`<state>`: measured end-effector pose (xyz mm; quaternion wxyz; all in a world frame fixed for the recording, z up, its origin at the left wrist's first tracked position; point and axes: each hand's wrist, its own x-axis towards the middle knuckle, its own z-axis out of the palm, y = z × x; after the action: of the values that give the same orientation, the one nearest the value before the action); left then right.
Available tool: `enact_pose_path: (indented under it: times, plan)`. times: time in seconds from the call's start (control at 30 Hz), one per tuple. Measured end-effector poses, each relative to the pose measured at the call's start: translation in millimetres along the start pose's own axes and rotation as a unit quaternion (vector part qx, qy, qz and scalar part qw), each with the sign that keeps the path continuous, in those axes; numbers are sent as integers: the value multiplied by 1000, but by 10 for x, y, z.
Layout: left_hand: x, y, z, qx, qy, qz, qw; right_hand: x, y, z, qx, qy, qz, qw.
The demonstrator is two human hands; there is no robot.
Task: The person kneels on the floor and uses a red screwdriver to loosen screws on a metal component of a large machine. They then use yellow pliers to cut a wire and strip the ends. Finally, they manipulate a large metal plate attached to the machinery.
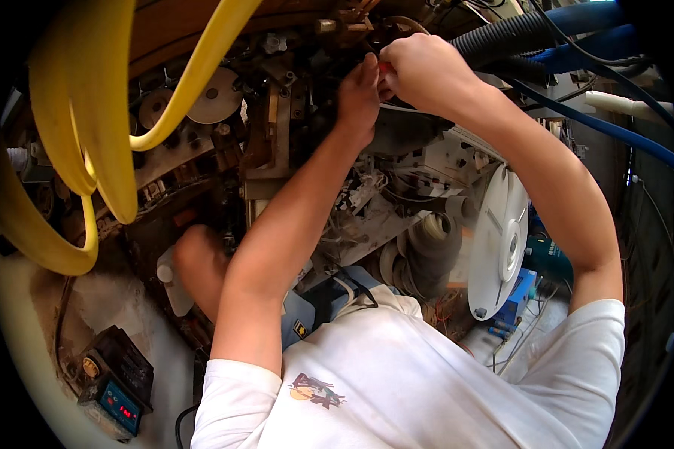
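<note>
Both my arms reach up to a dark, greasy machine (277, 138) at the top middle. My right hand (425, 71) is closed around a red thing (386, 68), of which only a small part shows between my hands; its kind is hidden. Right beside it, my left hand (360, 96) has its fingers drawn together, the thumb side toward the red thing. What the left fingers pinch, if anything, cannot be made out. Just below the hands runs a thin pale cable or tube (401, 108).
Yellow straps (82, 97) hang in loops at upper left. Blue hoses (599, 127) and a black corrugated hose (502, 36) cross the upper right. A white reel (498, 243) stands beside my right arm. At lower left sits a control box (120, 404) with a lit red display.
</note>
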<state>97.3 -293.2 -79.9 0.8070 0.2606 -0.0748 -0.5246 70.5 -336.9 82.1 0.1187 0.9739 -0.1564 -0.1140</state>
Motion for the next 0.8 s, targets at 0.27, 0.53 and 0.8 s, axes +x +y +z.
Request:
enact_pose_path:
  times: [0.27, 0.53, 0.8]
  plan:
    - [0, 20, -1, 10, -21, 7, 1000, -47, -142, -184, -47, -12, 14, 999]
    - [-23, 12, -41, 13, -36, 17, 999, -99, -209, -155, -49, -19, 35, 998]
    - [-44, 59, -29, 17, -35, 16, 999, -64, -236, -179, -45, -15, 26, 999]
